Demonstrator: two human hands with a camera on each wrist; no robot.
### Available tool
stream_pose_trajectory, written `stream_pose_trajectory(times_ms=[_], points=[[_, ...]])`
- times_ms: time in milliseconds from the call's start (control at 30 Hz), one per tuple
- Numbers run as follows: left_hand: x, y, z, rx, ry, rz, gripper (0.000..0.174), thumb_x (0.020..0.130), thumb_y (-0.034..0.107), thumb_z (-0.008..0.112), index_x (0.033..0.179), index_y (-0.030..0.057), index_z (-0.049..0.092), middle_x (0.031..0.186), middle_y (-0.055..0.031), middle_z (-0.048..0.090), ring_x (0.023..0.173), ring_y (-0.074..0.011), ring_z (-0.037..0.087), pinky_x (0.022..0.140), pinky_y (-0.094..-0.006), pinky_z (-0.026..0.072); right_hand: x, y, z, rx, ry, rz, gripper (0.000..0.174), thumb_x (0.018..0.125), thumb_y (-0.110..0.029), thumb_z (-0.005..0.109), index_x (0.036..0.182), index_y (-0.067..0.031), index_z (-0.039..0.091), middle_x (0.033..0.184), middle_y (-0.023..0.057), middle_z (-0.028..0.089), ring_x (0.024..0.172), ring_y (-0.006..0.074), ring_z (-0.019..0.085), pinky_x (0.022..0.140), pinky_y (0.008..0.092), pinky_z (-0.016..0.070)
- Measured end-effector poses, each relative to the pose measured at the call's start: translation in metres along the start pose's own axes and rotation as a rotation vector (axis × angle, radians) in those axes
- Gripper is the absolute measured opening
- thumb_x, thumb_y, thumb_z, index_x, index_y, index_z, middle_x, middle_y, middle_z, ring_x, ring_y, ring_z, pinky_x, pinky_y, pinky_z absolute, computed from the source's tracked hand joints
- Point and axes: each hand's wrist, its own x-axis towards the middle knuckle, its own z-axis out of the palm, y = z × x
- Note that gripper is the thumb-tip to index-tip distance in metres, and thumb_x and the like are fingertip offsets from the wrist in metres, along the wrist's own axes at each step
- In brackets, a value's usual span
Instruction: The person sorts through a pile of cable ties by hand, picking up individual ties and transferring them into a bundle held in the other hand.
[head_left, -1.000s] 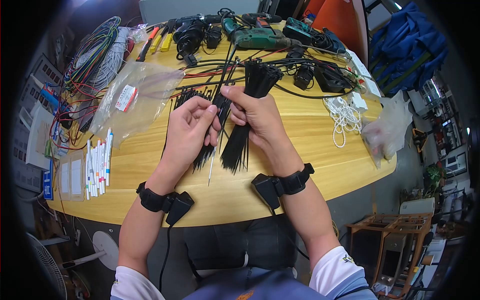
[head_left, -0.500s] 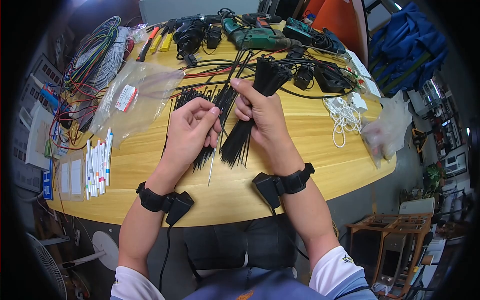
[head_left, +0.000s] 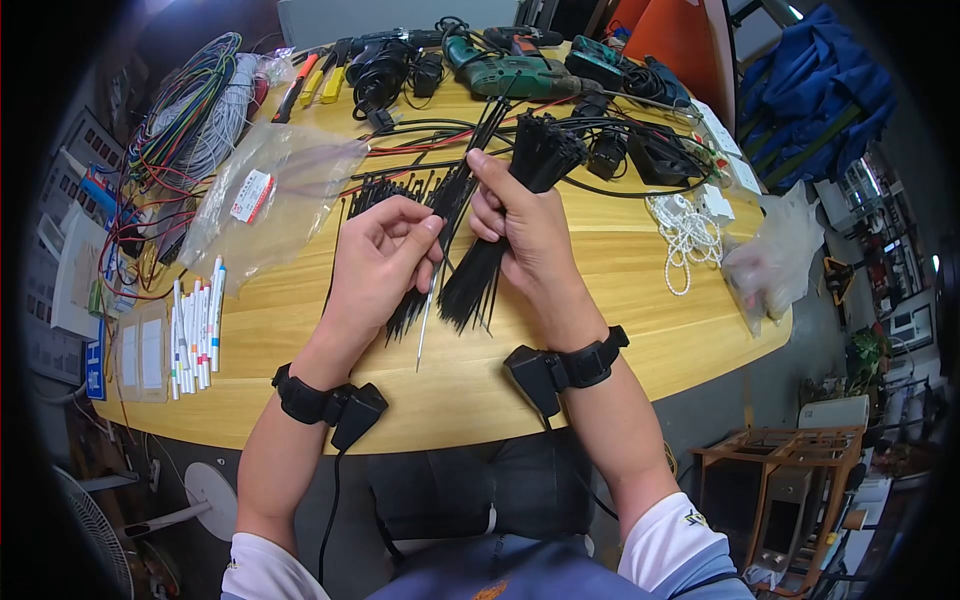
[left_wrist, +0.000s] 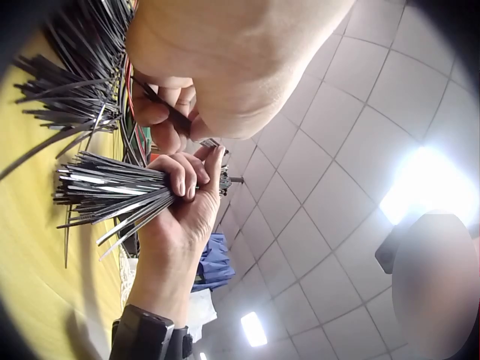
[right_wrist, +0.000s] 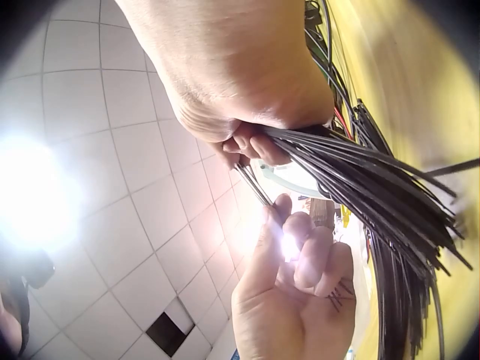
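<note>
**Black nylon ties, split between two hands**

Black cable ties fill both hands above the wooden tabletop [head_left: 620, 270]. The right hand [head_left: 525, 235] is curled tight round the middle of a thick bundle [head_left: 532, 152], which stands tilted, heads up and tails splaying out below the fist. A grip at the waist is probably what keeps so many slippery strands from fanning apart.

The left hand [head_left: 375, 265] holds a thinner bunch [head_left: 408, 315] against its palm. Its thumb and forefinger pinch a few long strands [head_left: 465, 180] that run up past the right thumb, a fine hold that seems suited to keeping these apart from the mass. The two hands sit just beside each other, knuckles nearly touching.

More loose ties [head_left: 385, 188] lie on the wood behind the left hand, beside a crumpled clear plastic bag [head_left: 270, 190] (red-and-white label showing). Near the left edge lies a row of markers [head_left: 195, 330]. A green drill [head_left: 515, 75] and a tangle of black leads sit at the far side, and a white cord [head_left: 685, 225] lies coiled to the right.
</note>
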Motion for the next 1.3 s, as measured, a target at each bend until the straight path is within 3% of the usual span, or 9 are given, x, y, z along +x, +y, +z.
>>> stream_pose_trajectory(times_ms=[133, 233, 433, 533, 633, 733, 933, 1033, 1300], points=[[0.0005, -0.0004, -0.0004, 0.002, 0.006, -0.002, 0.011, 0.095, 0.01, 0.063, 0.097, -0.0016, 0.063, 0.071, -0.0039, 0.063, 0.049, -0.0055, 0.053, 0.044, -0.0182, 0.0355, -0.0017, -0.0023, 0.0043, -0.041, 0.023, 0.01, 0.019, 0.091, -0.018, 0.071, 0.093, -0.0009, 0.062, 0.062, -0.006, 0.04, 0.045, 0.0035, 0.034, 0.042, 0.0208, 0.0268], [0.0001, 0.0004, 0.0004, 0.012, 0.003, -0.01, 0.011, 0.095, 0.01, 0.063, 0.097, -0.0017, 0.063, 0.071, -0.0038, 0.063, 0.049, -0.0052, 0.053, 0.044, -0.018, 0.0358, -0.0017, -0.0026, 0.0043, -0.012, 0.011, -0.003, 0.017, 0.089, -0.015, 0.073, 0.084, -0.0042, 0.061, 0.061, -0.0051, 0.046, 0.044, 0.0034, 0.038, 0.041, 0.0211, 0.0287], [-0.0003, 0.0012, 0.0012, 0.006, 0.005, -0.026, 0.012, 0.095, 0.01, 0.062, 0.097, -0.002, 0.063, 0.071, -0.0042, 0.064, 0.048, -0.0055, 0.053, 0.043, -0.018, 0.0363, -0.0016, -0.0028, 0.0038, -0.014, -0.005, -0.014, 0.016, 0.09, -0.014, 0.072, 0.084, -0.004, 0.061, 0.061, -0.0054, 0.046, 0.044, 0.0033, 0.038, 0.042, 0.0209, 0.0287], [0.0008, -0.0012, -0.0001, 0.002, -0.015, -0.006, 0.013, 0.096, 0.01, 0.062, 0.097, -0.003, 0.063, 0.071, -0.0051, 0.064, 0.05, -0.0067, 0.056, 0.044, -0.0181, 0.038, -0.0021, -0.0023, 0.0026, -0.057, -0.011, -0.01, 0.021, 0.093, -0.017, 0.068, 0.099, 0.0021, 0.063, 0.061, -0.0059, 0.039, 0.046, 0.0034, 0.035, 0.043, 0.0208, 0.0277], [0.0006, -0.0021, -0.0007, 0.011, -0.028, -0.017, 0.014, 0.096, 0.009, 0.061, 0.099, -0.0042, 0.062, 0.073, -0.0068, 0.065, 0.051, -0.0086, 0.059, 0.045, -0.0188, 0.0404, -0.0008, -0.0014, 0.0009, -0.055, -0.023, -0.011, 0.02, 0.092, -0.017, 0.068, 0.098, 0.0022, 0.063, 0.061, -0.0059, 0.039, 0.046, 0.0036, 0.035, 0.043, 0.0209, 0.0278], [-0.0001, -0.0012, 0.0004, -0.011, -0.05, -0.021, 0.013, 0.097, 0.009, 0.06, 0.099, -0.0032, 0.062, 0.076, -0.0077, 0.065, 0.053, -0.0102, 0.059, 0.047, -0.0202, 0.0429, -0.0014, -0.0023, 0.0028, -0.018, -0.011, -0.017, 0.016, 0.09, -0.013, 0.071, 0.083, -0.0038, 0.061, 0.059, -0.0058, 0.045, 0.044, 0.0033, 0.038, 0.042, 0.0213, 0.0287], [0.0009, -0.0039, 0.0001, -0.044, -0.035, 0.004, 0.012, 0.096, 0.007, 0.06, 0.102, -0.0039, 0.061, 0.079, -0.0089, 0.066, 0.054, -0.0104, 0.06, 0.048, -0.0203, 0.0438, -0.0009, -0.0005, 0.0025, -0.01, 0.029, -0.013, 0.016, 0.089, -0.013, 0.071, 0.082, -0.0039, 0.061, 0.059, -0.0055, 0.045, 0.044, 0.0035, 0.038, 0.042, 0.0215, 0.0284], [0.0008, -0.0021, 0.0001, -0.033, -0.021, 0.009, 0.012, 0.096, 0.006, 0.06, 0.103, -0.0039, 0.06, 0.08, -0.0094, 0.066, 0.055, -0.0099, 0.059, 0.048, -0.0196, 0.0432, -0.0026, 0.0003, 0.0045, -0.042, 0.093, -0.034, 0.019, 0.089, -0.016, 0.072, 0.09, 0.0002, 0.063, 0.062, -0.005, 0.041, 0.047, 0.0039, 0.035, 0.043, 0.0213, 0.0274], [0.0013, -0.0023, 0.002, -0.011, 0.017, 0.026, 0.012, 0.095, 0.005, 0.061, 0.103, -0.0041, 0.06, 0.081, -0.0099, 0.067, 0.055, -0.0089, 0.059, 0.048, -0.019, 0.0421, -0.0003, 0.0002, 0.0014, 0.006, 0.174, -0.084, 0.02, 0.088, -0.016, 0.073, 0.08, -0.006, 0.059, 0.064, -0.0048, 0.045, 0.047, 0.0043, 0.035, 0.045, 0.0221, 0.0281]])
